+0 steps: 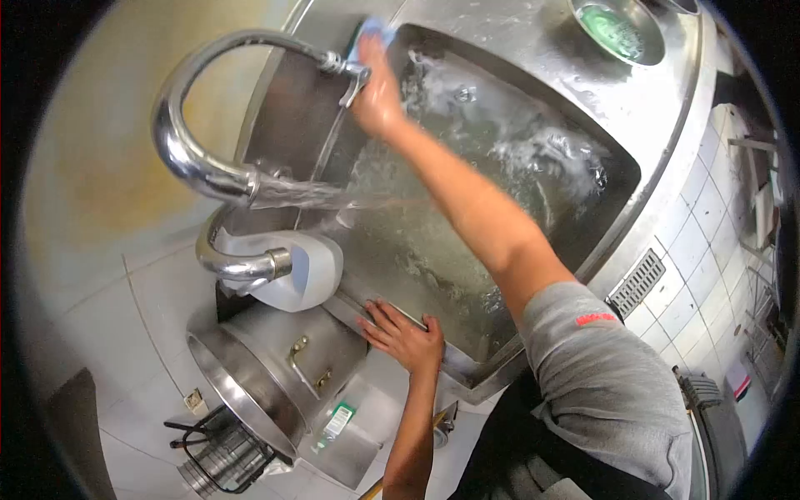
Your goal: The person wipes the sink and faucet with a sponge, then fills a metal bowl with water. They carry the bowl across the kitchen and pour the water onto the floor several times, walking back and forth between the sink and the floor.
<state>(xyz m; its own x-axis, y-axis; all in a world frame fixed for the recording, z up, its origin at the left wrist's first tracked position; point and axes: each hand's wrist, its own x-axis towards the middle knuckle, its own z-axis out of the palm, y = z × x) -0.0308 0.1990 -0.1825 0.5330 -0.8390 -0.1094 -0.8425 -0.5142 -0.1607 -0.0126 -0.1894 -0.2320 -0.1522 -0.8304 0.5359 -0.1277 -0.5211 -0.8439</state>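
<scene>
My right hand (379, 96) reaches across the sink (517, 71) to its far corner. Its fingers press on a light-blue cloth (372, 33), partly hidden beneath them. Close beside that hand is the small lever end of the curved chrome tap (179, 142). Water (304, 193) streams from the tap into the sink, where foamy water (467, 200) is moving. My left hand (404, 337) lies with fingers spread on the sink's near-left rim, holding nothing.
A white plastic jug (312, 271) stands by a second, lower chrome tap (242, 262). Below are a large steel pot (250, 383) and a green-and-white bottle (337, 421). A metal bowl (621, 33) holding green liquid sits on the counter (542, 42). A floor drain (637, 283) lies at right.
</scene>
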